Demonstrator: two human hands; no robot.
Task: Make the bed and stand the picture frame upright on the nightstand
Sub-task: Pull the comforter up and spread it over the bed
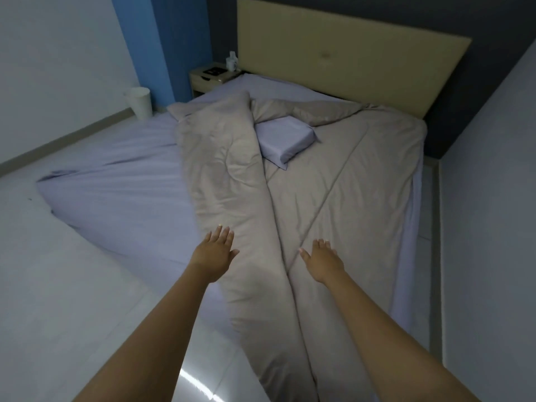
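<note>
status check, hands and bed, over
Left hand and right hand open, empty, over beige duvet. Duvet bunched, half folded back. Lilac pillow lying mid-bed on the duvet. Picture frame flat on nightstand.

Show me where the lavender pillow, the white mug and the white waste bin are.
lavender rectangular pillow (285, 137): head view, on the middle of its top face.
white mug (232, 64): head view, on its side wall, on the nightstand.
white waste bin (140, 101): head view, on its outer wall, on the floor.

one pillow (285, 139), one duvet (333, 181), one mug (233, 65), one bin (139, 103)
</note>
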